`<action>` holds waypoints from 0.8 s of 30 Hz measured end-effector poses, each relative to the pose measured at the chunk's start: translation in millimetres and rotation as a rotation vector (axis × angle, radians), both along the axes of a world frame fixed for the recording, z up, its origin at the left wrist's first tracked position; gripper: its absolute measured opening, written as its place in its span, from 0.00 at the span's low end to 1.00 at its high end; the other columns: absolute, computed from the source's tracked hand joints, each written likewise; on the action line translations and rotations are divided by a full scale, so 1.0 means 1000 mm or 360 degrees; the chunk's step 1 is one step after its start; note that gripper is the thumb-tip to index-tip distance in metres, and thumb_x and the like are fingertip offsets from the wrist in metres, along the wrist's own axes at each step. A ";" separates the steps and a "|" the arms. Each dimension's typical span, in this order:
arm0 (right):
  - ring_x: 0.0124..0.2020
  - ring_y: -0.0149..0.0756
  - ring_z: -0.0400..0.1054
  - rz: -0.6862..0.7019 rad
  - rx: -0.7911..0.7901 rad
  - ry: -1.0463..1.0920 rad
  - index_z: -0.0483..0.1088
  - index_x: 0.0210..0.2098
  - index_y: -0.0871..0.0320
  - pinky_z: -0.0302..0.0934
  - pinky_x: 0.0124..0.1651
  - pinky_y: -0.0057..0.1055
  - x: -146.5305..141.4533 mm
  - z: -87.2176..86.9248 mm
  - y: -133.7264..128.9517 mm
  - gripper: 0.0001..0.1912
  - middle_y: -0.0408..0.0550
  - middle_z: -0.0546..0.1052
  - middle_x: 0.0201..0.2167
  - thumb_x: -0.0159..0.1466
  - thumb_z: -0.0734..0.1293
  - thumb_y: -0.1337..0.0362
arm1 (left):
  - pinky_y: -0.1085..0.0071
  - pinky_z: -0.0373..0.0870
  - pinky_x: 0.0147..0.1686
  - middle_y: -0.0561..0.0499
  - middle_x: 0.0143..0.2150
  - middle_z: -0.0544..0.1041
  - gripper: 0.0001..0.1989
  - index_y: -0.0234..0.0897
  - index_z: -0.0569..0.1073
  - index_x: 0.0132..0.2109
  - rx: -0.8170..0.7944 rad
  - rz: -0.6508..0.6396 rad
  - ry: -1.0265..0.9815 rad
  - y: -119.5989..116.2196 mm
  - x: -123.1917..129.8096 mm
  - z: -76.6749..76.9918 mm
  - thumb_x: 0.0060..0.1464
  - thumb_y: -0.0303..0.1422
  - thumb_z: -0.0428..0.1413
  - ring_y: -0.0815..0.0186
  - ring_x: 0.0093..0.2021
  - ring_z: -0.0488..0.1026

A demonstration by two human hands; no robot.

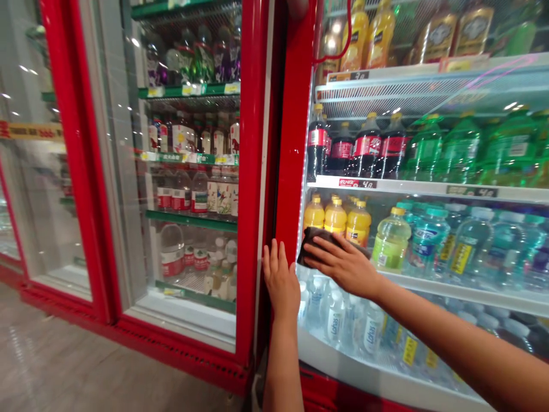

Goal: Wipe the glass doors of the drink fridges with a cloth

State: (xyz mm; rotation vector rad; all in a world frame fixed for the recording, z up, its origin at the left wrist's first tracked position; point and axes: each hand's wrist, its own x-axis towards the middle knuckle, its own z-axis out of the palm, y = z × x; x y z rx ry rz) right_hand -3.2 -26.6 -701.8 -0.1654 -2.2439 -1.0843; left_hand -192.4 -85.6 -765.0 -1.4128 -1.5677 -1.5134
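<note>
Dark cloth (pixel 309 237) is at the frame centre, pressed on the fridge glass door (pixel 429 171) by our flat-fingered right hand (pixel 345 264); our left hand (pixel 281 281), fingers straight, touches the red frame (pixel 294 143).

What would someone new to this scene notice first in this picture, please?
The bright red fridge frames stand out, running upright through the middle. Just right of them the right hand presses a dark cloth flat against the glass door, in front of the orange drink bottles, while the left hand rests open on the red frame. Above, dark cola bottles stand beside green bottles.
</note>
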 end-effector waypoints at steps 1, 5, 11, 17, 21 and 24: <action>0.72 0.42 0.52 -0.0053 -0.0022 0.0098 0.65 0.65 0.48 0.39 0.74 0.51 -0.002 0.009 0.001 0.25 0.42 0.63 0.70 0.69 0.64 0.67 | 0.48 0.51 0.71 0.44 0.74 0.57 0.30 0.43 0.53 0.73 -0.0008 0.0003 0.0002 0.000 0.000 0.000 0.66 0.30 0.48 0.55 0.76 0.47; 0.72 0.46 0.51 -0.0169 -0.0049 0.0336 0.66 0.64 0.48 0.41 0.74 0.54 -0.016 0.024 0.001 0.26 0.44 0.62 0.71 0.67 0.65 0.68 | 0.47 0.52 0.71 0.44 0.74 0.59 0.31 0.43 0.54 0.73 -0.0020 0.0022 0.0015 -0.002 -0.002 0.000 0.65 0.29 0.48 0.54 0.75 0.48; 0.69 0.41 0.58 0.0043 0.0065 0.0283 0.72 0.57 0.47 0.53 0.70 0.44 -0.024 0.012 0.003 0.17 0.40 0.68 0.66 0.70 0.65 0.65 | 0.48 0.53 0.71 0.43 0.73 0.59 0.30 0.41 0.52 0.73 -0.0012 0.0046 0.0020 -0.005 -0.006 0.003 0.66 0.27 0.45 0.55 0.75 0.48; 0.73 0.44 0.49 -0.0021 0.0020 0.0281 0.62 0.67 0.48 0.42 0.74 0.52 -0.055 0.059 0.003 0.27 0.43 0.60 0.71 0.69 0.64 0.66 | 0.47 0.51 0.71 0.43 0.74 0.57 0.33 0.42 0.48 0.74 -0.0112 0.0042 0.0097 -0.007 -0.011 0.005 0.65 0.26 0.44 0.56 0.76 0.46; 0.72 0.45 0.51 -0.0081 0.0060 0.0324 0.65 0.65 0.50 0.42 0.73 0.54 -0.074 0.109 0.009 0.24 0.44 0.60 0.71 0.70 0.62 0.67 | 0.45 0.52 0.71 0.43 0.75 0.54 0.33 0.43 0.48 0.74 -0.0174 0.0041 0.0146 -0.006 -0.012 0.003 0.65 0.26 0.44 0.55 0.76 0.46; 0.72 0.48 0.51 -0.0128 0.0051 0.0536 0.66 0.64 0.49 0.43 0.72 0.58 -0.084 0.154 0.016 0.23 0.45 0.61 0.71 0.71 0.61 0.67 | 0.44 0.52 0.70 0.43 0.75 0.53 0.33 0.43 0.48 0.74 -0.0161 0.0055 0.0171 -0.006 -0.012 0.001 0.66 0.26 0.44 0.55 0.76 0.46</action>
